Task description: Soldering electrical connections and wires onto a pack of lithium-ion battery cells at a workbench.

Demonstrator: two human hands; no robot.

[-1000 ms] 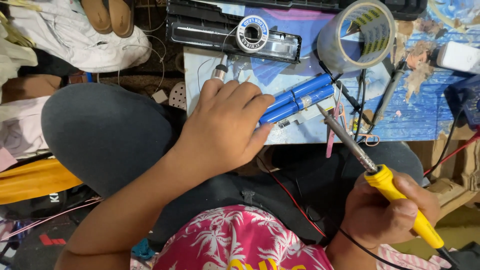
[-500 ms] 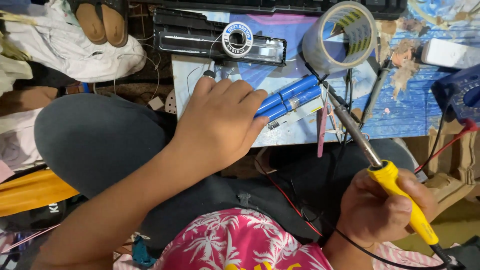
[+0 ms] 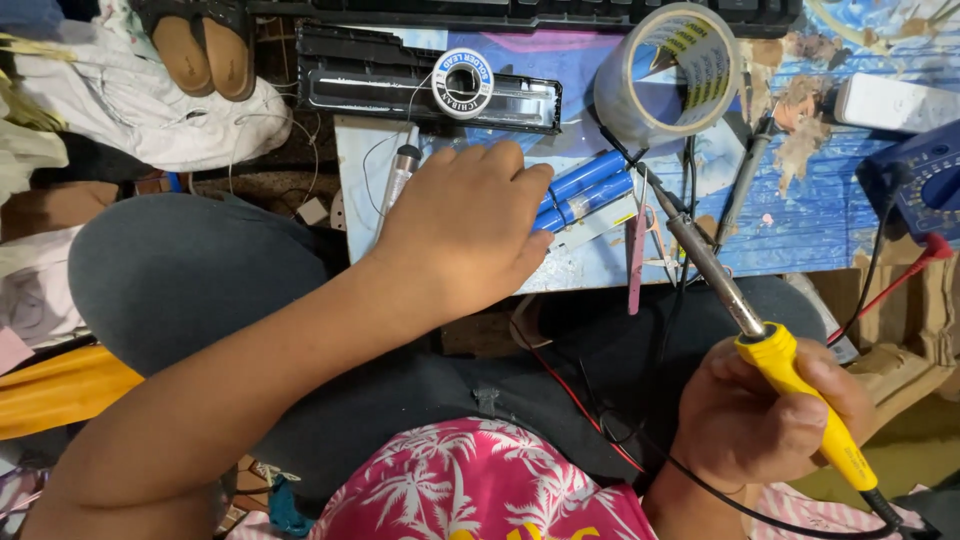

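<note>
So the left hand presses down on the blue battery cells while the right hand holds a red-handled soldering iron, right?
Not quite: the soldering iron has a yellow handle, not red, as the head view shows. The rest holds: the left hand presses on the blue battery cells, and the right hand holds the iron.

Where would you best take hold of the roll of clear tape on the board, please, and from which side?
Grip the roll of clear tape by its rim, fingers through the open core and thumb outside. It appears to stand tilted on edge with the hole facing the person, so coming from the near side probably suits best. The soldering iron tip lies just below it; keep clear.
</note>
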